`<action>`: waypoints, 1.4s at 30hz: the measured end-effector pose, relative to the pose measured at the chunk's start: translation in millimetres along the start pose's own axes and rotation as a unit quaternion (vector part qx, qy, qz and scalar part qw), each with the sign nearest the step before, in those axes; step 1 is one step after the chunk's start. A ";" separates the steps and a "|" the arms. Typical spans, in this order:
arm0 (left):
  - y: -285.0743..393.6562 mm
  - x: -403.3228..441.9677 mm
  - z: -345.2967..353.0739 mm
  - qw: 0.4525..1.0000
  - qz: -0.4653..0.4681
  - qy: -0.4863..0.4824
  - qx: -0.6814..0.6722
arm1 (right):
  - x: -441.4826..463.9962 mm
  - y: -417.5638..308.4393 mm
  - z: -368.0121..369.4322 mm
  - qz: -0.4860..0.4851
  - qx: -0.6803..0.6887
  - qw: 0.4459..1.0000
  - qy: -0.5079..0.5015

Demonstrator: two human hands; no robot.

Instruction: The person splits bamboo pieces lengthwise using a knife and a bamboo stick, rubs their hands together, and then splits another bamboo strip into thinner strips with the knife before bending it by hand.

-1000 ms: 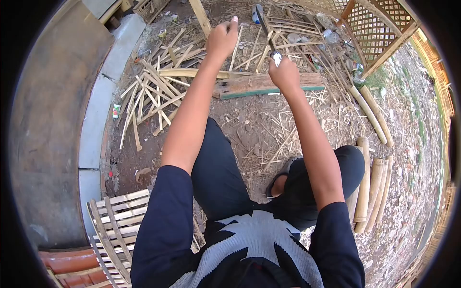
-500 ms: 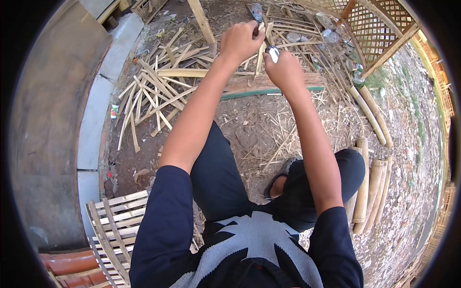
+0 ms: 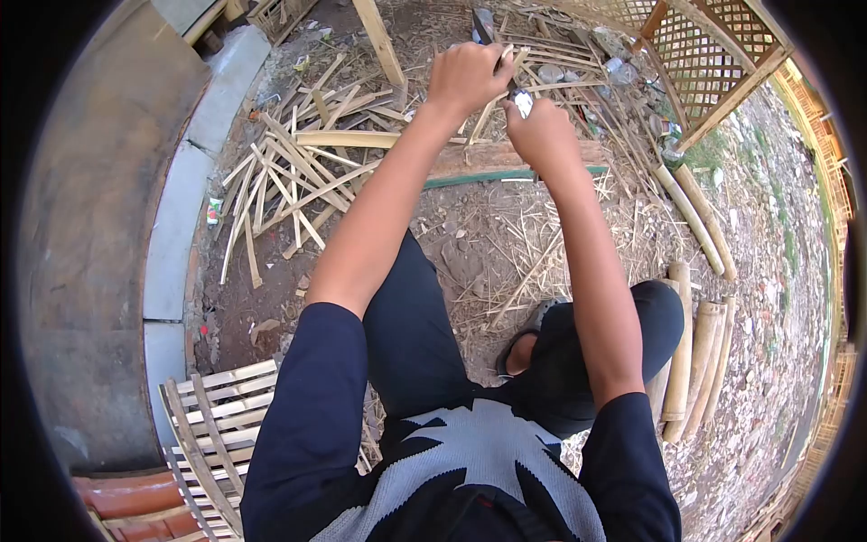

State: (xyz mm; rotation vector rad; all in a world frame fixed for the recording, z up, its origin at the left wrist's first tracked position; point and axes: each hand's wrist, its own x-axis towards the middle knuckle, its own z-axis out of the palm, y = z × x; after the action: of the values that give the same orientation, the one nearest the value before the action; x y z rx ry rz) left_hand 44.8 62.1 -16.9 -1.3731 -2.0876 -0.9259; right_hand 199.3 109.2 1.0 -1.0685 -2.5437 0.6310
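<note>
In the head view, my right hand [image 3: 545, 135] is closed round the handle of a knife, its dark blade [image 3: 483, 29] pointing up and away. My left hand [image 3: 468, 79] is closed just left of the knife, close to the blade, with a pale bamboo strip [image 3: 508, 52] at its fingertips. Part of the blade is hidden behind the left hand. Below both hands a wooden plank [image 3: 506, 161] with a green edge lies on the ground. Many split bamboo strips [image 3: 289, 172] lie heaped to the left of the plank.
Thick bamboo poles [image 3: 695, 361] lie at the right beside my knee. A lattice panel [image 3: 709, 59] stands at the upper right. A slatted bamboo piece [image 3: 221, 415] is at the lower left, near a grey block edge [image 3: 176, 235]. An upright post [image 3: 379, 41] stands at the top.
My left hand has moved right, from apart to close beside the knife, and has closed on a strip. My right hand has shifted slightly right with the knife.
</note>
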 end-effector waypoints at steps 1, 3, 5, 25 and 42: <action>6.3 -0.3 -3.5 1.000 -0.003 -0.008 -0.005 | -4.1 -2.1 -9.5 0.007 -0.003 1.000 -0.005; 10.6 3.4 -14.7 1.000 0.002 0.026 -0.001 | -7.8 -8.0 -32.4 -0.011 -0.002 1.000 -0.004; 15.2 7.1 -29.6 0.998 0.000 0.056 0.003 | -13.6 -15.8 -49.1 -0.030 -0.001 1.000 0.001; -13.6 1.7 -4.3 0.993 -0.113 0.010 0.044 | 7.7 1.3 49.4 -0.039 0.027 0.998 0.036; -46.8 -8.0 -38.6 0.984 -0.152 0.058 -0.071 | 25.2 -34.2 -29.6 -0.078 0.027 0.995 0.051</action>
State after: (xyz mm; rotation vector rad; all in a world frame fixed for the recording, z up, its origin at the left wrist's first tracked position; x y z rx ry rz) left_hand 5.6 15.7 -10.0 -1.0528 -2.2129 -1.2687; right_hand 175.0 114.4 46.4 -0.8519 -2.4776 0.5846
